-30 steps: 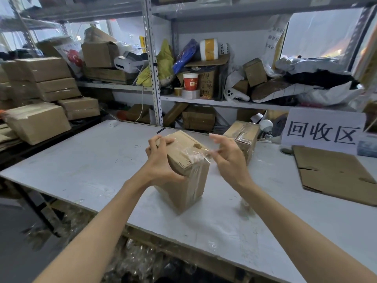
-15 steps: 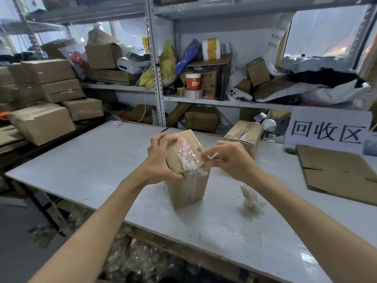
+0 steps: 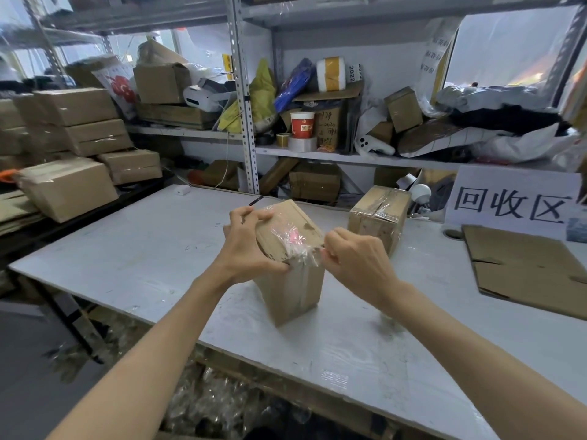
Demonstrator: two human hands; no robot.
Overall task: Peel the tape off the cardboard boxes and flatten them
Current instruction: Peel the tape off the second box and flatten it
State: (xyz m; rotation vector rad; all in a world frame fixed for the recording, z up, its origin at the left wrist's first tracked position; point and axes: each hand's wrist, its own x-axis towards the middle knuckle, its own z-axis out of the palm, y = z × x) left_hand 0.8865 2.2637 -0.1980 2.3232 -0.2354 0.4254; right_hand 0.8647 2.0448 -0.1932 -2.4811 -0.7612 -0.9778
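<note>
The left hand [image 3: 247,246] grips the upper end of the cardboard box [image 3: 293,293], fingers hooked over its far edge and thumb along the near one. The right hand [image 3: 355,258] is curled tight, pinching a wrinkled strip of clear tape [image 3: 297,241] at the box's top right corner. The box stands on end on the white table [image 3: 143,249], leaning slightly. Just behind and to its right sits a second taped box [image 3: 378,217]. Farther right of the box lies flattened cardboard [image 3: 524,268], with a paper sign [image 3: 511,201] behind it. Well to the box's left are stacked cartons [image 3: 73,128].
</note>
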